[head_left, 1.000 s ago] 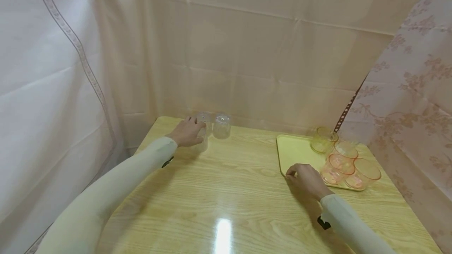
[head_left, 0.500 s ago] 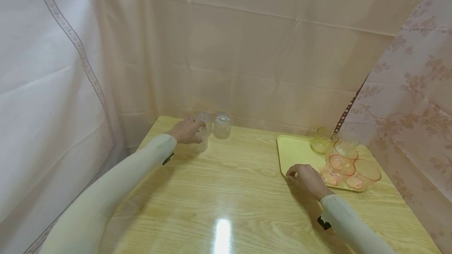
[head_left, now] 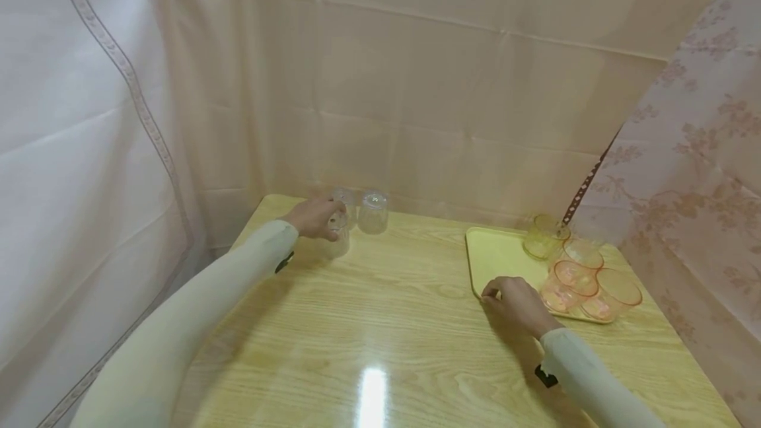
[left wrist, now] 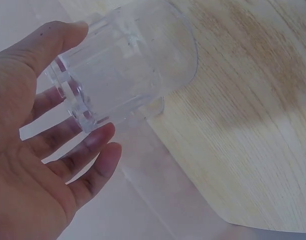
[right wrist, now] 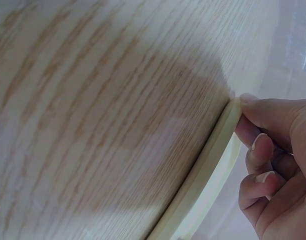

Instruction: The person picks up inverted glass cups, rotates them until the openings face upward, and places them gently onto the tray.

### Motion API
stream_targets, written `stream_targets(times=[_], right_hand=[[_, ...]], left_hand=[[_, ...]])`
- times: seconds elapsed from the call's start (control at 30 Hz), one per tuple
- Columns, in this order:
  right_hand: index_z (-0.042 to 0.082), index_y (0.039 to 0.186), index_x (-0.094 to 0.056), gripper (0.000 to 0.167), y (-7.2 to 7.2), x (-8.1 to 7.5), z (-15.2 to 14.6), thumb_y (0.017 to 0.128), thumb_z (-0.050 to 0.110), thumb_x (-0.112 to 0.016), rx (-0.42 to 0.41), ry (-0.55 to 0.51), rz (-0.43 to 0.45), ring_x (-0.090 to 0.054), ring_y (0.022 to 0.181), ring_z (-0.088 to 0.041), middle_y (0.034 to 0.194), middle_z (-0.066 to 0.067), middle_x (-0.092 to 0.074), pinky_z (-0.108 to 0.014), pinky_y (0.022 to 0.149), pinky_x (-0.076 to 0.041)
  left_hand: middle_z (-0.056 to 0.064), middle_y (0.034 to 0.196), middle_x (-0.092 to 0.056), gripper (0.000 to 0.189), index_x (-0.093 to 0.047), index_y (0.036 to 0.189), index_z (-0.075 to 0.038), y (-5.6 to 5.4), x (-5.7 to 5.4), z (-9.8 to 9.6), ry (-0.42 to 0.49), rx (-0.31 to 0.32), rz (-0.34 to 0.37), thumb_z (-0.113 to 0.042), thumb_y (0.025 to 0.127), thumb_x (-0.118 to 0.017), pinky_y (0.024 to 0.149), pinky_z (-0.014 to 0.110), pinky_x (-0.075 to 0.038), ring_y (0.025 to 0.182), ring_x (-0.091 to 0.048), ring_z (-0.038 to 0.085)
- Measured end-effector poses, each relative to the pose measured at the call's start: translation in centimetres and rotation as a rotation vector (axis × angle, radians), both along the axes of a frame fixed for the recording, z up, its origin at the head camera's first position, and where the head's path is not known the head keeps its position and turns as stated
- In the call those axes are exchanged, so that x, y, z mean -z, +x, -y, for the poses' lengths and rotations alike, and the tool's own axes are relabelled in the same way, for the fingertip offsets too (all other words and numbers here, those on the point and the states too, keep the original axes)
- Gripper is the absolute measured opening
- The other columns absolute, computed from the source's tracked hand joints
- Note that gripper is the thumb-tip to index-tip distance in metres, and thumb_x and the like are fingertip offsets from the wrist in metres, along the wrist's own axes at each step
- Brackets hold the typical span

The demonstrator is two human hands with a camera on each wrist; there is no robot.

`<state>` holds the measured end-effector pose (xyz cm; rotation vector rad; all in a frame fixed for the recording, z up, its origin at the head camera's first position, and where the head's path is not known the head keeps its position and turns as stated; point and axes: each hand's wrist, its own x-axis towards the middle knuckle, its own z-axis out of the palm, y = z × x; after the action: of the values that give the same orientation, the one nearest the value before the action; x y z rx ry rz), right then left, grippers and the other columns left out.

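Observation:
In the head view, my left hand (head_left: pixel 315 216) is at the far left of the table, beside an upside-down clear glass (head_left: pixel 339 242). Up close in the left wrist view, thumb and fingers spread loosely around the base end of this glass (left wrist: pixel 118 65), with gaps showing between them. Just behind it stand two more upside-down clear glasses, one partly hidden (head_left: pixel 347 200) and one in plain sight (head_left: pixel 373 213). My right hand (head_left: pixel 518 302) pinches the near left corner of a yellow tray (head_left: pixel 493 253) between thumb and index finger; its other fingers are curled.
On the tray's right side stand a yellow transparent cup (head_left: pixel 542 240) and several orange-rimmed ones, including a front cup (head_left: pixel 572 286) and a right-hand cup (head_left: pixel 612 292). Cloth curtains (head_left: pixel 416 84) enclose the wooden table (head_left: pixel 386 309) at the back and sides.
My left hand has drawn back slightly to the left, and more of the front glass shows between its thumb and fingers. The glasses, right hand and tray have stayed put.

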<state>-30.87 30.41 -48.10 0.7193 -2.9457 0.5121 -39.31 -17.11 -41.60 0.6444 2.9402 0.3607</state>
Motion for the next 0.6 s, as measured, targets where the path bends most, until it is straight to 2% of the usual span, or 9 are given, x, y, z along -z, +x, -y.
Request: stream_targets(times=[0.17, 0.4, 0.6], right_hand=[[0.01, 0.089, -0.079, 0.005, -0.02, 0.05, -0.02, 0.091, 0.015, -0.079, 0.002, 0.01, 0.016, -0.067, 0.078, -0.015, 0.085, 0.007, -0.072, -0.037, 0.066, -0.054], [0.01, 0.089, -0.079, 0.008, 0.02, 0.03, 0.05, 0.091, 0.017, -0.08, -0.003, 0.025, 0.016, -0.068, 0.079, -0.015, 0.084, 0.008, -0.073, -0.038, 0.067, -0.055], [0.011, 0.089, -0.079, 0.005, 0.04, -0.23, 0.07, 0.09, 0.015, -0.081, -0.001, 0.027, 0.011, -0.068, 0.08, -0.017, 0.084, 0.008, -0.072, -0.039, 0.068, -0.055]], left_hand=[[0.016, 0.141, -0.056, 0.065, -0.058, 0.141, -0.012, 0.03, -0.24, -0.09, -0.019, 0.012, 0.001, -0.03, 0.084, -0.086, 0.093, 0.05, -0.053, 0.124, -0.056, 0.035], [0.013, 0.131, -0.059, 0.066, -0.059, 0.139, -0.012, 0.36, -0.16, -0.09, -0.031, 0.009, 0.003, -0.031, 0.083, -0.088, 0.087, 0.044, -0.055, 0.113, -0.061, 0.03], [0.014, 0.128, -0.059, 0.067, -0.06, 0.138, -0.01, 0.68, -0.45, -0.32, -0.02, 0.032, -0.02, -0.031, 0.081, -0.089, 0.087, 0.044, -0.055, 0.109, -0.06, 0.028]])
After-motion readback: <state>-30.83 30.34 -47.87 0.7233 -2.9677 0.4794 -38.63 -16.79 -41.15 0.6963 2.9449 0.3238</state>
